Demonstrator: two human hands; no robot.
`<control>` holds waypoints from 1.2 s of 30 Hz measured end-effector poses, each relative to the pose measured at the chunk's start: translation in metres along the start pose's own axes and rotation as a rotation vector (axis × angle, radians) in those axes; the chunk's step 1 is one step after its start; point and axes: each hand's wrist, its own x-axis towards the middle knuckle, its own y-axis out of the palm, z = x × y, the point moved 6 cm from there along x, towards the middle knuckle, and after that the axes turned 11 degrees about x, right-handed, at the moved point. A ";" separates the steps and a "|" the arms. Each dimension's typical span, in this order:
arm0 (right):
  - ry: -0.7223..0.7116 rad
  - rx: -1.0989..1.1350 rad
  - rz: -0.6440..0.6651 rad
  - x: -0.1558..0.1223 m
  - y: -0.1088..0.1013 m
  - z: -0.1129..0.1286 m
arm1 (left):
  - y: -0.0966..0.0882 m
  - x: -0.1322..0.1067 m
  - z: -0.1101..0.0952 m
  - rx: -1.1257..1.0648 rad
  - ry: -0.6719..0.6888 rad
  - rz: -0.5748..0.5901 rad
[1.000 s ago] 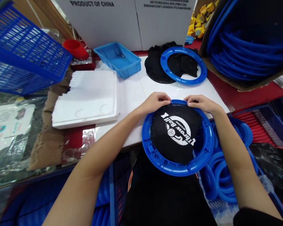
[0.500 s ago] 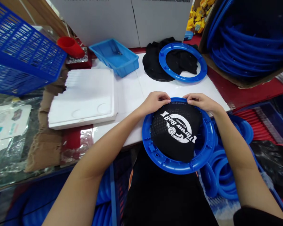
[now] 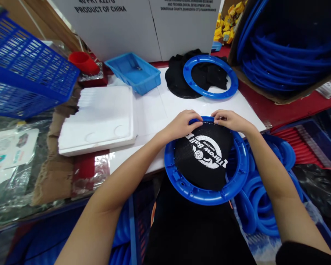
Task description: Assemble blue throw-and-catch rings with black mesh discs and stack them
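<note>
A blue plastic ring (image 3: 201, 197) rests over my lap, its far side at the table's front edge. Across it lies a black mesh fabric (image 3: 201, 162) with a white "Throw Ball" print; the fabric meets the ring along the far rim, while gaps show at the near and right sides. My left hand (image 3: 185, 124) pinches the mesh edge and rim at the far left. Close beside it, my right hand (image 3: 228, 120) pinches the same edge a little to the right. Both hands have thumb and fingers closed on the edge.
Another blue ring (image 3: 211, 95) lies on black mesh pieces (image 3: 179, 79) on the white table board. A light-blue tray (image 3: 146, 84), white foam block (image 3: 99, 117), red cup (image 3: 84, 63) and blue basket (image 3: 30, 70) stand left. At right, a carton holds blue rings (image 3: 287, 66); more rings (image 3: 264, 206) lie below.
My hands have shifted slightly along the far rim, the right one moving a little left, closer to the left. The camera view has tilted slightly upward.
</note>
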 end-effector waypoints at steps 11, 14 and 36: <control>-0.102 -0.008 0.013 0.016 0.038 0.033 | -0.006 -0.005 0.008 -0.088 -0.075 0.014; -0.081 0.037 0.019 0.018 0.038 0.028 | -0.011 -0.007 0.024 -0.197 -0.181 0.003; -0.023 -0.006 -0.082 0.029 0.043 0.012 | 0.000 0.001 0.027 0.039 -0.285 0.082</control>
